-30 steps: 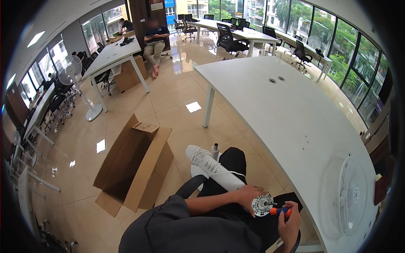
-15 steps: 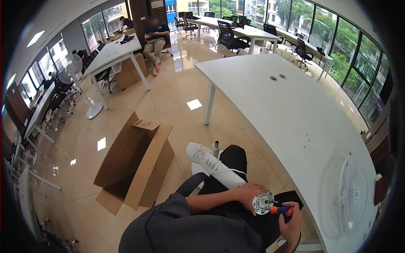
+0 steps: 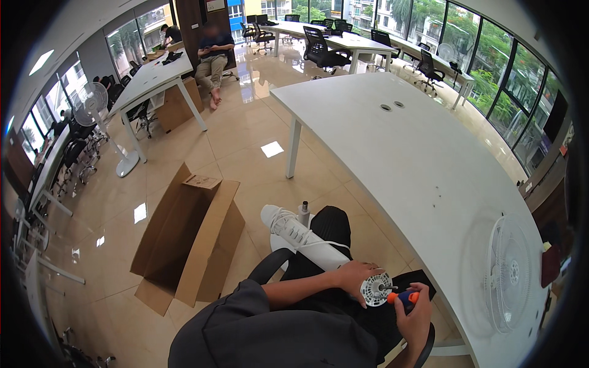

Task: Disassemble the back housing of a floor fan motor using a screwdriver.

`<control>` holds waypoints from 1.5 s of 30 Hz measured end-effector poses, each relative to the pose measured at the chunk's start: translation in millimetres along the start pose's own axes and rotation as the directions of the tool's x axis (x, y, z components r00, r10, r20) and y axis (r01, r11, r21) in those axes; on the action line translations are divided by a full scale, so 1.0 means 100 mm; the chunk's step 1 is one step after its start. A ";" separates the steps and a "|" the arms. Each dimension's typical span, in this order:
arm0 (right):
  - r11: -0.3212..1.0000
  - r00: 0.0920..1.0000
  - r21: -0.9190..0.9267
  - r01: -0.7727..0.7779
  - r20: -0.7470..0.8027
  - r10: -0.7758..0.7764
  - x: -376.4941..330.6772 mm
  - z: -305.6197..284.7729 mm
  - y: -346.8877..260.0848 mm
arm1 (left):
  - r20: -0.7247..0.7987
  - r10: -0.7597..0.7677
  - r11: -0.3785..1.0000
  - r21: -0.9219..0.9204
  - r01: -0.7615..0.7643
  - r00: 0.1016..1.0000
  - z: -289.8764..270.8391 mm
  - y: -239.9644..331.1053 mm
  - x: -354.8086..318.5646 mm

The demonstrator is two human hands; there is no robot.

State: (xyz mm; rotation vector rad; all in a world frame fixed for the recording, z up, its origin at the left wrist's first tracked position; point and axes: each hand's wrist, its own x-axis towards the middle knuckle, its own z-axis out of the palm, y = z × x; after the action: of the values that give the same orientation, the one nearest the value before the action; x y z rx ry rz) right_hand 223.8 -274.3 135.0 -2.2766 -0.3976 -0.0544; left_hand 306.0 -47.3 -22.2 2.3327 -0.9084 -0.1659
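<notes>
We held the white fan column (image 3: 319, 248) across our lap, its round slotted end cap (image 3: 375, 289) turned up toward us and its far end reaching out past our knee toward the floor, where a small grey stub (image 3: 303, 213) stuck up from it. Our left hand (image 3: 359, 276) was wrapped over the near end of the column, fingers curled around the cap to steady it. Our right hand (image 3: 414, 319) was closed around the orange-and-blue handle of a screwdriver (image 3: 402, 297), whose shaft lay nearly level with its tip at the centre of the cap.

Compared with a second earlier, little had shifted: the column lay at the same slant and both grips were as before (the view itself had only tipped slightly). We judged from this that the driving at the cap's centre was still under way, not finished.

To our right, the white bench (image 3: 417, 153) carried a round white fan grille (image 3: 508, 273) near its near right corner. On the floor to our left lay an open cardboard box (image 3: 190, 236). Farther off, a person (image 3: 213, 52) sat at another bench.
</notes>
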 end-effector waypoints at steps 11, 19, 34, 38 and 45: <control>0.992 0.993 -0.097 0.076 -0.080 -0.084 -0.01 -0.04 -0.03 | -0.024 0.009 1.000 -0.001 -0.009 1.000 0.01 0.01 -0.02; 0.986 0.987 -0.113 -0.119 -0.118 0.105 0.02 -0.04 0.02 | -0.029 0.015 1.000 -0.004 -0.015 0.999 -0.03 0.00 -0.01; 0.998 0.996 -0.010 0.063 0.061 -0.062 0.02 -0.04 0.00 | -0.058 0.030 1.000 0.009 -0.030 0.998 0.02 -0.04 -0.02; 0.976 0.964 -0.201 -0.083 -0.265 0.027 0.01 0.10 -0.03 | -0.027 0.011 1.000 -0.008 -0.011 1.000 0.04 -0.01 0.00; 0.997 0.997 0.033 0.064 -0.055 -0.062 -0.03 0.01 -0.04 | -0.061 0.035 0.991 -0.125 -0.042 0.998 0.03 0.05 0.03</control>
State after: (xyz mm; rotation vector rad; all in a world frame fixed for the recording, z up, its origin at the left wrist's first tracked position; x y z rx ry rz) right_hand 219.3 -272.2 137.0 -2.2228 -0.4384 -0.1400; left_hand 304.5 -53.6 -20.8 2.1905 -0.8879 -0.1344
